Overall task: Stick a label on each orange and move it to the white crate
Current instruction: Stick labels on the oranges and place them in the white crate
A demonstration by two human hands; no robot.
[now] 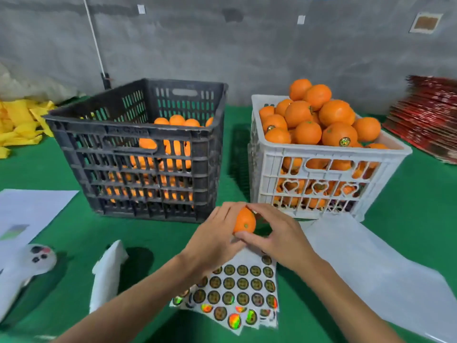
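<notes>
My left hand (214, 240) grips an orange (244, 221) just above the green table, in front of the gap between the two crates. My right hand (274, 232) pinches the same orange, fingertips on its top and thumb under it. A sheet of round shiny labels (243, 290) lies under both wrists. The white crate (319, 169) at right is heaped with oranges, some bearing labels. The black crate (138, 154) at left holds oranges lower down.
White sheets (366, 266) lie at the right of the label sheet, and a paper (32, 209) at left. A folded white piece (108, 268) and a white toy-like object (27, 266) sit near left. Yellow wrappers (19, 122) and red stacked cartons (430, 117) flank the crates.
</notes>
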